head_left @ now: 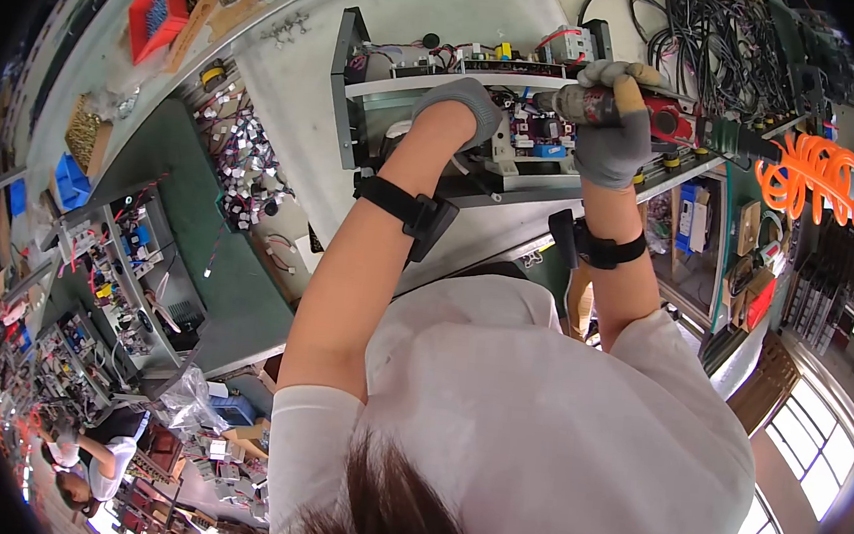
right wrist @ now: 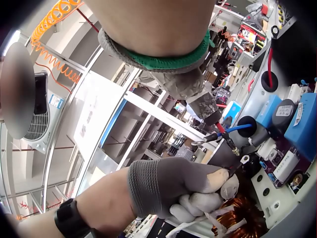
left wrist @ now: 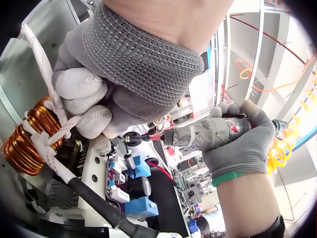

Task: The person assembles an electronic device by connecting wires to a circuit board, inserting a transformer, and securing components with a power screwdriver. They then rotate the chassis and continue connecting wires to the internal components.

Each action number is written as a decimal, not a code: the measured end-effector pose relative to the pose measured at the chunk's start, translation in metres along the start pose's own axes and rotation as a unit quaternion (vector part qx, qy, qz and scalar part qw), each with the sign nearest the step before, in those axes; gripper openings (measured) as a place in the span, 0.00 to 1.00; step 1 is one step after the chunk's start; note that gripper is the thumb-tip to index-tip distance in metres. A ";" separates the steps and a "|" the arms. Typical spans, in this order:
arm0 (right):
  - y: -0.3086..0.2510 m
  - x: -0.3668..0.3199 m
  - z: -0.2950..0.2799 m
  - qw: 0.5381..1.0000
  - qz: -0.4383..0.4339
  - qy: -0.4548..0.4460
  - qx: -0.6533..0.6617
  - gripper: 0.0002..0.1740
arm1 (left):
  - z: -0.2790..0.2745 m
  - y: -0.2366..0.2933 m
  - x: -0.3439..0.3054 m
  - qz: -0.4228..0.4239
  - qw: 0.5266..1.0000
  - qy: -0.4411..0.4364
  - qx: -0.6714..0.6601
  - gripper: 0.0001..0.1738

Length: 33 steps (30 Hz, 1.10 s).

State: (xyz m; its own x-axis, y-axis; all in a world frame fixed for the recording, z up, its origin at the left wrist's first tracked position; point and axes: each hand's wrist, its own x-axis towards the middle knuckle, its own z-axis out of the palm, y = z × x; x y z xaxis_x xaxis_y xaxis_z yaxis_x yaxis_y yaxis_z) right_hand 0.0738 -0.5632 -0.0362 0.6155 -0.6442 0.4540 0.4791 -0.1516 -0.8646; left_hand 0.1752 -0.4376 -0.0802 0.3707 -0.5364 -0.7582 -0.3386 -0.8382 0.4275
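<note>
My gloved left hand [left wrist: 94,94] is inside an open metal chassis [head_left: 351,110], fingers curled. It pinches a white-sleeved wire [left wrist: 63,130] beside a copper coil [left wrist: 30,139]; the wire's end is hidden by the fingertips. My gloved right hand [head_left: 613,131] grips a red power screwdriver [head_left: 671,122], its front wrapped in grey tape. The driver lies nearly level, and its bit [left wrist: 141,139] reaches a small dark fastener close to the left fingertips. Beneath it sits a circuit board [right wrist: 282,171] with blue components [left wrist: 141,207].
An orange coiled hose [head_left: 825,178] trails from the driver to the right. Black cables [head_left: 715,49] lie heaped at the back right. White connectors [head_left: 249,168] are piled left of the chassis, with a red bin [head_left: 156,15] of screws farther back. Another person [head_left: 101,462] works at the lower left.
</note>
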 end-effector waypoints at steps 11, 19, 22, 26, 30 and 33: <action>-0.015 -0.001 0.012 0.996 0.060 0.026 0.067 0.06 | 0.002 -0.006 0.000 0.080 0.995 0.030 0.058 0.18; -0.013 -0.004 0.014 0.981 0.130 0.028 0.143 0.08 | 0.002 -0.007 -0.002 0.084 0.994 0.044 0.061 0.18; -0.012 -0.006 0.016 0.986 0.100 0.022 0.131 0.07 | 0.000 -0.006 -0.003 0.095 0.991 0.039 0.089 0.17; -0.018 -0.003 0.019 0.983 0.130 -0.027 0.124 0.09 | 0.001 -0.002 -0.022 0.045 0.997 0.066 0.004 0.16; -0.012 -0.004 0.026 0.988 0.111 -0.041 0.100 0.12 | 0.012 -0.002 -0.050 -0.053 0.973 0.169 -0.149 0.12; -0.011 -0.002 0.032 0.989 0.118 -0.043 0.083 0.13 | 0.024 0.001 -0.049 -0.075 0.958 0.246 -0.126 0.11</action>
State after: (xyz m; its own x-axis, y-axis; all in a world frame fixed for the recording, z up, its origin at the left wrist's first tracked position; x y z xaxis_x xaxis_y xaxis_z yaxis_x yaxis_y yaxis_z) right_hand 0.0870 -0.5365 -0.0208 0.7696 -0.5800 0.2672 0.4080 0.1247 -0.9044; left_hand 0.1358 -0.4096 -0.0549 0.7828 -0.3382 -0.5224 -0.0541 -0.8732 0.4843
